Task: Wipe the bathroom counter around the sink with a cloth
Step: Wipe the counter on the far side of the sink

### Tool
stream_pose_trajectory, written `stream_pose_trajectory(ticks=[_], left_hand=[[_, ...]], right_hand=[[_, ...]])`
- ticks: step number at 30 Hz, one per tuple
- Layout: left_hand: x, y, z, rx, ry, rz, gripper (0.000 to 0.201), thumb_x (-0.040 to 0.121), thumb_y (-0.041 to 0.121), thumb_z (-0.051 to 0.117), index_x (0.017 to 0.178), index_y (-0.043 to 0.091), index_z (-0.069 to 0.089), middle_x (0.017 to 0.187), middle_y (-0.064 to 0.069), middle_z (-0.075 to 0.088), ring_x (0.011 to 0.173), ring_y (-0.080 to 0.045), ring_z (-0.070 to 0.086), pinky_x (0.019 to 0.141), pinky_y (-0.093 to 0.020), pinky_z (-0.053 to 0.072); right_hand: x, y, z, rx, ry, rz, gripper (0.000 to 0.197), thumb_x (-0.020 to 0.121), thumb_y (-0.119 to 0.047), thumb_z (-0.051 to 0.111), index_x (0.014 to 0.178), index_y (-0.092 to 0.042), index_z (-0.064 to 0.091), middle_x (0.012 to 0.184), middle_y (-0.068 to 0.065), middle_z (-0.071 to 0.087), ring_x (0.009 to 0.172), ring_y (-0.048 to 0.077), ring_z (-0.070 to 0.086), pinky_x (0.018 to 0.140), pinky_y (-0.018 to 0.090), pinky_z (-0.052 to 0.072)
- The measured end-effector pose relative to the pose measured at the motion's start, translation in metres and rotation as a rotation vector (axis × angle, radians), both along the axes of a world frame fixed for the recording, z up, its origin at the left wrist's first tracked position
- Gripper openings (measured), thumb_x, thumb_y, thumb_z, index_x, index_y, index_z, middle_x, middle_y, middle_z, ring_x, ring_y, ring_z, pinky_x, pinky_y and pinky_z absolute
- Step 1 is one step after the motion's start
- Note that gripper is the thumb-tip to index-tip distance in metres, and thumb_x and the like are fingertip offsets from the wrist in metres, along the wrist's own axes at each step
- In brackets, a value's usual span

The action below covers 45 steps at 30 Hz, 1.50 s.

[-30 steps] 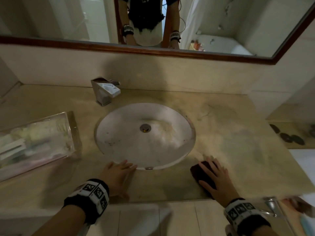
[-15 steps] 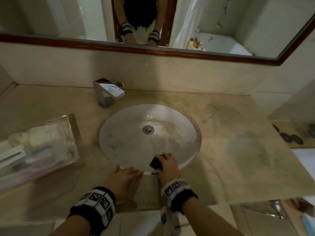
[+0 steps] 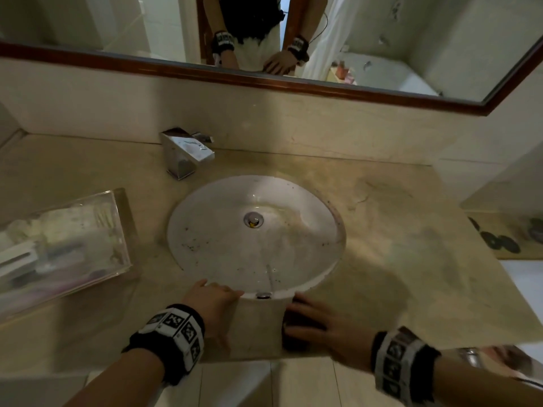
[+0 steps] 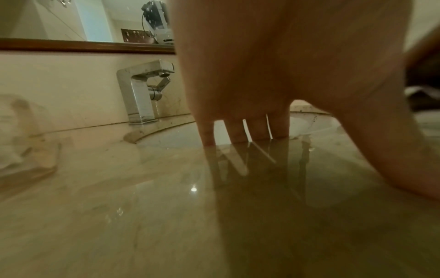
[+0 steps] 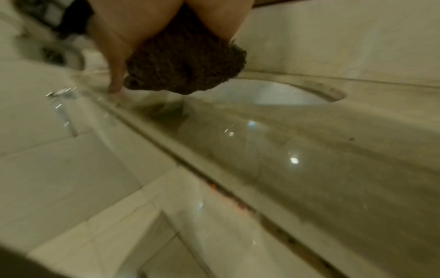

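Observation:
A beige marble counter [image 3: 396,230] surrounds a round white sink [image 3: 205,230]. My left hand [image 3: 217,295] lies flat on the counter at the sink's front-left rim, and its straight fingers [image 4: 238,131] touch the glossy stone. My right hand [image 3: 311,318] presses a dark brown cloth [image 3: 291,333] onto the narrow front strip of counter, just right of the sink's overflow. Its fingers are spread and point left. In the right wrist view the cloth [image 5: 188,65] bulges out from under the palm, and the thumb [image 5: 116,75] touches the counter edge.
A chrome faucet [image 3: 188,154] stands behind the sink at the left. A clear tray [image 3: 61,239] of toiletries sits on the left of the counter. A wood-framed mirror [image 3: 382,39] runs along the back wall. Dark round items [image 3: 499,242] lie on a lower ledge at the right.
My right hand swept the cloth left to the sink's front rim beside my left hand, then back to the right along the front strip. My left hand has stayed put.

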State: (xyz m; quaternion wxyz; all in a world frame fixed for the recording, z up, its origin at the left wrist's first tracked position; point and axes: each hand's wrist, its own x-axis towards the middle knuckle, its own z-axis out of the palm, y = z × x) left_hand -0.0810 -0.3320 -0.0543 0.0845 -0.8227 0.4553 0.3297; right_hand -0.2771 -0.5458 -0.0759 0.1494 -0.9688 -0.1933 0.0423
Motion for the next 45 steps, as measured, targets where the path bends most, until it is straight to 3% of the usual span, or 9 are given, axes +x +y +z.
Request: stream_pose_trajectory(ticks=[8,12,16,19,22,26,34,38,45], left_hand=[[-0.002,-0.004,-0.002,0.042,-0.015,0.005,0.107,0.057,0.056,0.08,0.145,0.038,0.022,0.148,0.008,0.039,0.136,-0.016,0.038,0.12,-0.043,0.014],[-0.003,-0.004,-0.004,0.044,-0.008,0.044,0.109,0.055,0.055,0.081,0.145,0.037,0.022,0.148,0.009,0.039,0.136,-0.014,0.036,0.121,-0.044,0.009],[-0.005,-0.004,-0.003,0.056,-0.017,0.048,0.109,0.056,0.055,0.081,0.146,0.035,0.023,0.15,0.007,0.037,0.138,-0.015,0.035,0.122,-0.044,0.008],[-0.007,-0.005,-0.002,0.058,-0.033,0.05,0.107,0.057,0.054,0.08,0.146,0.035,0.024,0.149,0.007,0.038,0.137,-0.016,0.037,0.122,-0.044,0.01],[-0.01,-0.009,0.0,0.061,-0.018,0.08,0.102,0.063,0.057,0.076,0.147,0.034,0.023,0.151,0.006,0.036,0.139,-0.016,0.034,0.122,-0.044,0.008],[-0.016,-0.013,-0.002,0.031,0.01,0.093,0.102,0.062,0.062,0.074,0.146,0.036,0.022,0.151,0.008,0.035,0.14,-0.015,0.032,0.121,-0.044,0.006],[-0.013,-0.015,-0.004,-0.003,-0.005,0.073,0.096,0.057,0.063,0.075,0.141,0.039,0.034,0.141,0.01,0.05,0.128,-0.016,0.049,0.116,-0.038,0.026],[-0.014,-0.014,-0.004,-0.011,-0.02,0.082,0.096,0.058,0.062,0.076,0.141,0.038,0.034,0.141,0.01,0.049,0.128,-0.015,0.049,0.115,-0.036,0.027],[-0.019,-0.018,0.007,-0.017,0.018,0.083,0.087,0.063,0.058,0.074,0.139,0.038,0.035,0.139,0.008,0.052,0.126,-0.018,0.051,0.113,-0.036,0.033]], right_hand=[[0.008,-0.002,-0.03,-0.288,-0.094,0.386,0.045,0.094,-0.028,0.048,0.137,-0.033,0.038,0.153,0.004,0.022,0.143,0.028,0.021,0.112,0.045,0.03],[0.029,-0.012,-0.031,-0.207,-0.027,0.347,0.037,0.097,-0.032,0.043,0.134,-0.028,0.039,0.15,0.009,0.023,0.14,0.032,0.02,0.111,0.047,0.034],[0.069,-0.025,-0.017,-0.24,0.174,0.048,0.065,0.088,-0.018,0.058,0.142,-0.033,0.025,0.157,0.005,0.009,0.145,0.033,0.006,0.115,0.052,0.021],[0.08,-0.046,-0.003,-0.162,0.088,-0.203,0.064,0.079,-0.002,0.067,0.136,-0.022,0.045,0.149,0.018,0.034,0.136,0.045,0.03,0.104,0.063,0.034],[0.055,-0.076,0.007,0.03,-0.045,-0.592,0.053,0.077,0.0,0.067,0.127,-0.011,0.05,0.13,0.029,0.05,0.116,0.045,0.054,0.096,0.057,0.045],[-0.013,-0.101,0.015,0.074,-0.031,-1.097,0.041,0.088,-0.01,0.055,0.126,0.003,0.052,0.132,0.032,0.046,0.122,0.048,0.044,0.107,0.049,0.033],[-0.028,-0.04,-0.024,-0.003,0.203,-1.627,0.051,0.092,-0.017,0.034,0.142,-0.018,0.025,0.154,0.017,0.01,0.138,0.038,0.013,0.116,0.046,0.018],[0.039,0.002,-0.013,0.02,0.248,-1.521,0.047,0.097,-0.019,0.032,0.143,-0.023,0.021,0.155,0.013,0.003,0.143,0.036,0.003,0.117,0.048,0.012],[0.091,0.025,0.004,0.023,0.239,-0.778,0.048,0.094,-0.009,0.046,0.14,-0.021,0.039,0.159,0.005,0.005,0.147,0.03,-0.005,0.121,0.048,0.001]])
